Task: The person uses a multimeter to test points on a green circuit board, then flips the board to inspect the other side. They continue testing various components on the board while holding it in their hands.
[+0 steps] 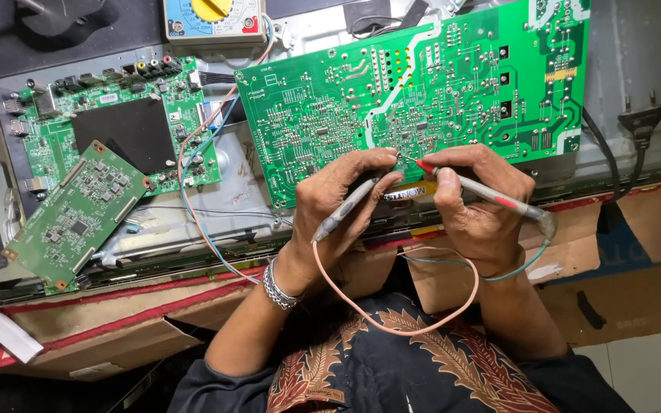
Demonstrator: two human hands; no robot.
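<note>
We hold our left hand (342,200) with its fingers wrapped round a grey probe (343,209), tip raised toward the large green circuit board (415,92) just above. Our right hand (477,200) pinches a red-tipped probe (491,195) pen-like, its point touching the board's lower edge between both hands. Both wrists rest near the bench (116,306) edge, forearms angled inward.

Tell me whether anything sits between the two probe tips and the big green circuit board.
Nothing visible does. The left hand holds the grey probe and the right hand holds the red-tipped probe; both tips meet the bare solder side of the large green board near its lower edge. The thumbs partly hide the contact points.
</note>
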